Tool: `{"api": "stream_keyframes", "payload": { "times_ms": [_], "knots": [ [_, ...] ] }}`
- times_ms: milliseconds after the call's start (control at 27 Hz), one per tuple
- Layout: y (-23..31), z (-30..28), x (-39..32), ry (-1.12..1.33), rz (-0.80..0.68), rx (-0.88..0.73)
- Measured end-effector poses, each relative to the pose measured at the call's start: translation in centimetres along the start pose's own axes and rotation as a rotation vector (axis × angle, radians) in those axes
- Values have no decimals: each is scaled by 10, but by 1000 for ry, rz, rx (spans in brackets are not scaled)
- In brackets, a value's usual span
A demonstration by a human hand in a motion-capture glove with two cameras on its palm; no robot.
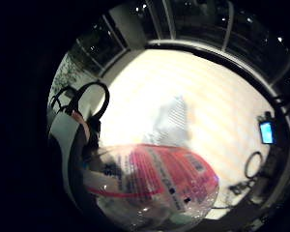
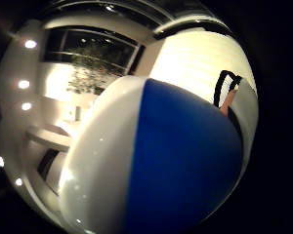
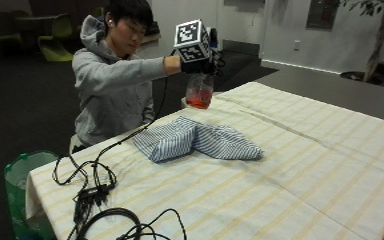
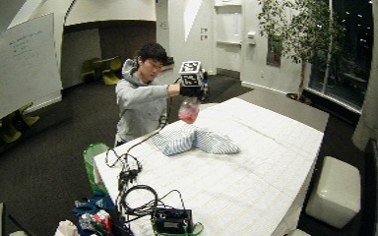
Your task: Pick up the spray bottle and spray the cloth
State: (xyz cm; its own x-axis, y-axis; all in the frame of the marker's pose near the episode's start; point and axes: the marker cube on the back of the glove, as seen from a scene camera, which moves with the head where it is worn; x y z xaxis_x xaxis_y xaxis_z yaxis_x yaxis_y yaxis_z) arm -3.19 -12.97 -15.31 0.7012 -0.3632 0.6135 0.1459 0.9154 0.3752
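Striped tablecloth (image 3: 298,150), crumpled cloth (image 3: 195,140), clear bottle (image 3: 199,92)

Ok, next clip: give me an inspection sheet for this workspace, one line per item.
Surface: table under a pale striped tablecloth.
Job's things: spray bottle with red liquid, held in the air above the table edge; blue striped cloth lying bunched on the table, apart from the bottle.
Clutter: nothing seen on the table besides cables.
Hand: gloved right hand grips the bottle's top; bare hand not visible.
Cables: black cables coiled at the table's near corner.
Surroundings: green bin beside the table; white stool; whiteboard; indoor tree.
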Motion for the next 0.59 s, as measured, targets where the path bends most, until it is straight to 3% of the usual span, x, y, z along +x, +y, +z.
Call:
{"api": "stream_keyframes", "payload": {
  "times_ms": [223,594],
  "knots": [
    [-39,46,-30,-317,-33,239],
    [-103,187,4,-516,74,494]
  ]
}}
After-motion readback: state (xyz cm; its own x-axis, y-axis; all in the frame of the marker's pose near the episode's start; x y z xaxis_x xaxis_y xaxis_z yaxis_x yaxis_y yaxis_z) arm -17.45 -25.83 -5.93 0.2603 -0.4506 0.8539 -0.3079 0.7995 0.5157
